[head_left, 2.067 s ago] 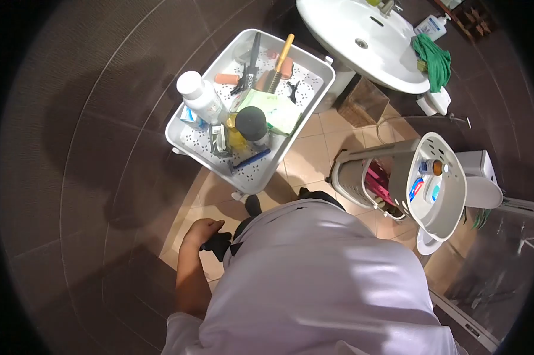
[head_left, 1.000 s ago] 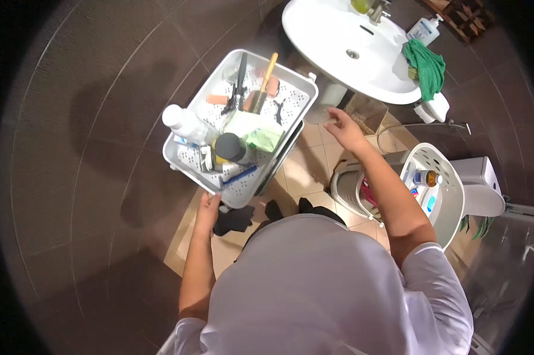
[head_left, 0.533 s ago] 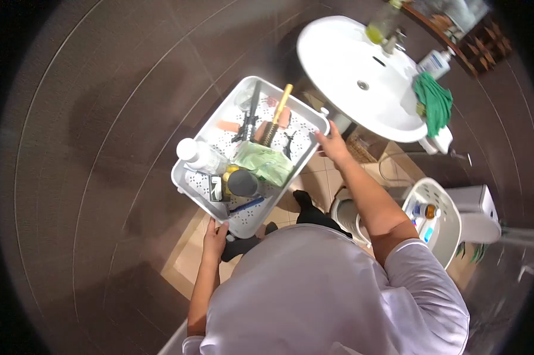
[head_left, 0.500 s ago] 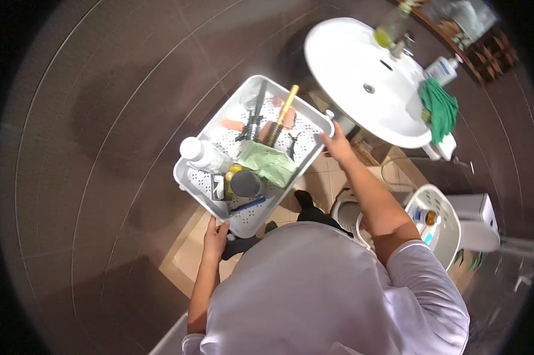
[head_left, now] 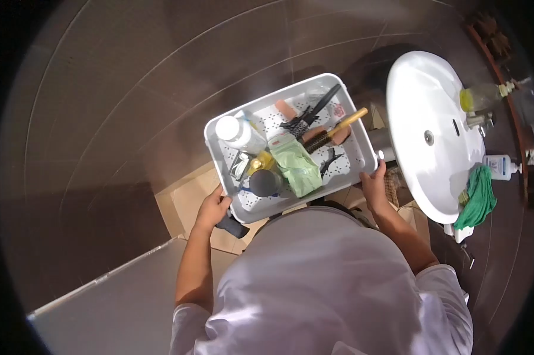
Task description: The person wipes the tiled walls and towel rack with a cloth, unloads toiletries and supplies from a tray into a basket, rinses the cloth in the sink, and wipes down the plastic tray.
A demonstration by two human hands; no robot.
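Note:
A white plastic tray (head_left: 265,107) with a pierced floor is held up in front of my body. My left hand (head_left: 213,208) grips its near left corner, and my right hand (head_left: 374,186) grips its near right corner. Inside lie a white bottle (head_left: 241,135), a dark-lidded jar (head_left: 265,183), a pale green plastic bag (head_left: 294,164), a round hairbrush (head_left: 335,131) with a yellow handle, a black hairbrush (head_left: 314,112), a black hair claw clip (head_left: 331,161) and a yellow item (head_left: 261,163). The brush's yellow handle reaches over the tray's right rim.
On the right is a white washbasin (head_left: 423,160) with a tap (head_left: 481,120). Around it are a green cloth (head_left: 477,198), a white pump bottle (head_left: 501,167) and a bottle of yellow liquid (head_left: 478,97). A pale panel (head_left: 131,302) edges the lower left; brown tiled wall (head_left: 131,106) rises ahead.
The view has turned, so the tray now lies more level and further right. Both hands still hold it. The white basket and toilet have left view, and the pale panel shows more.

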